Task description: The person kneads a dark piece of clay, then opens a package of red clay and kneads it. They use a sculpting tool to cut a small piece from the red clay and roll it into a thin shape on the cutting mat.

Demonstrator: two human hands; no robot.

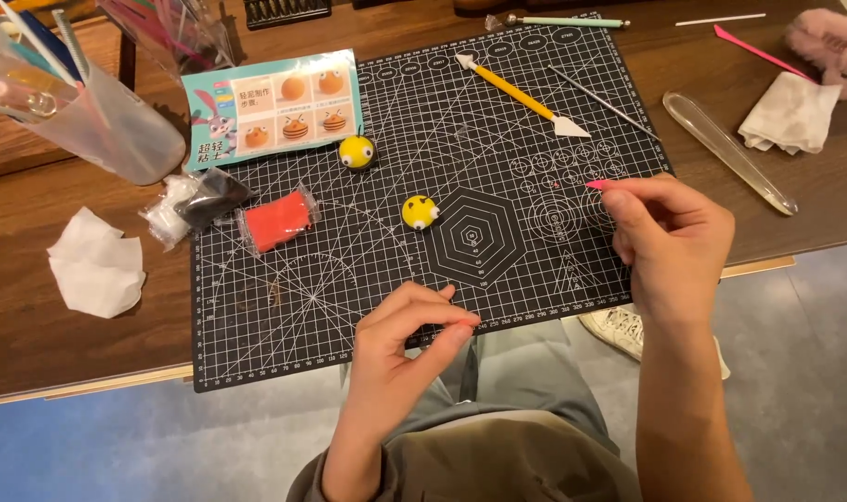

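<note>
left hand (400,339) curled, thumb + forefinger pinching a tiny red clay bit (467,323) over the cutting mat (284,316)'s near edge. right hand (670,242) fingers bunched on a thin pink tool (598,185) — long axis roughly sideways, tip pointing left, w/ yellow clay ball (420,211) well apart.

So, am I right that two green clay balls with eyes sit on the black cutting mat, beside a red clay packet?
Not quite: the head view shows the two clay balls are yellow, not green. They do sit on the black cutting mat, beside the red clay packet.
</note>
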